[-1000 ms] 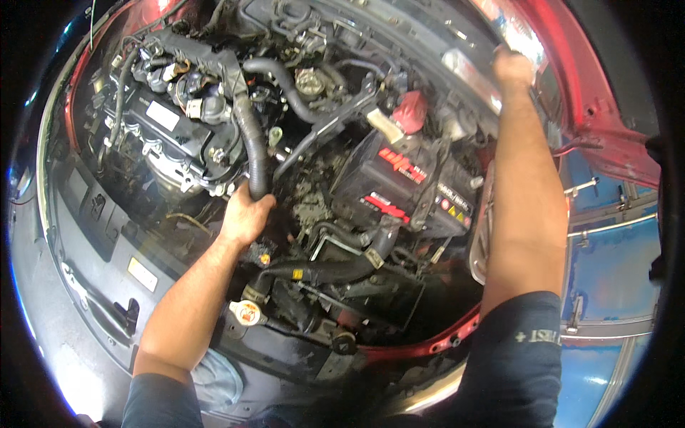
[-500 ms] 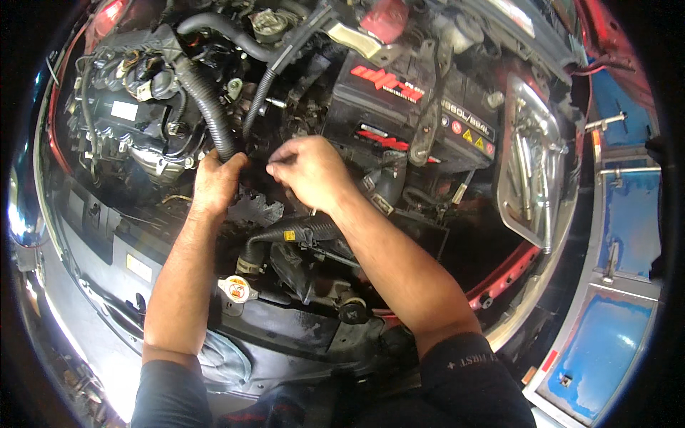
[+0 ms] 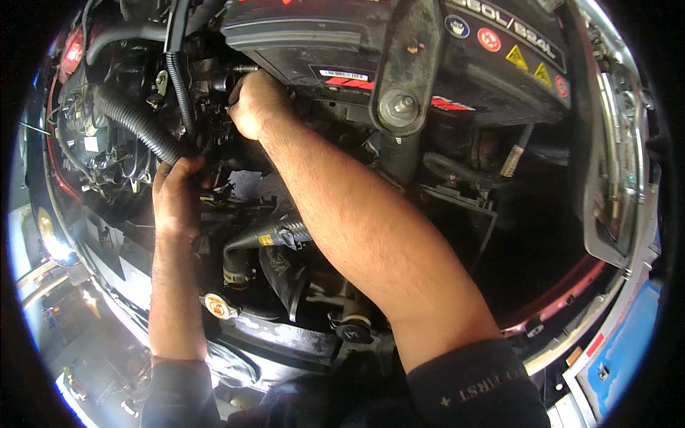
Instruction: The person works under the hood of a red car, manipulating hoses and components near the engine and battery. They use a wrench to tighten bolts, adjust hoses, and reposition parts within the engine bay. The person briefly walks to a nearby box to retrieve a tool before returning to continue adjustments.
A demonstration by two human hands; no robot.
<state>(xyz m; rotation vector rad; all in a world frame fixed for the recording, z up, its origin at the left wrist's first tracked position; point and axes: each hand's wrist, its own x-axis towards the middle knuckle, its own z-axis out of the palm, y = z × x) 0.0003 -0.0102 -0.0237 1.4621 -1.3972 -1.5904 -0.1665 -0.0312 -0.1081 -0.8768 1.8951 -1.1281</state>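
My left hand (image 3: 177, 200) is closed around the lower end of a black corrugated hose (image 3: 135, 121), left of centre in the engine bay. My right hand (image 3: 260, 105) reaches further in, beside the lower left corner of the black battery (image 3: 307, 46). Its fingers are curled among dark engine parts, close to a small metal rod-like piece (image 3: 246, 69); what they hold, if anything, is hidden. A thinner ribbed black conduit (image 3: 182, 93) runs down between the two hands.
A metal hold-down bracket with a bolt (image 3: 399, 107) crosses the battery. Nearer me are the radiator cap (image 3: 216, 306), a ribbed hose with a yellow tag (image 3: 265, 240) and a black cap (image 3: 352, 329). At right lies a metal tray (image 3: 606, 242) with tools, beyond it a blue panel (image 3: 628, 342).
My view has come closer and shifted, so the battery looks larger. The right hand has moved deeper, toward the battery's lower left corner. The left hand stays at the hose end.
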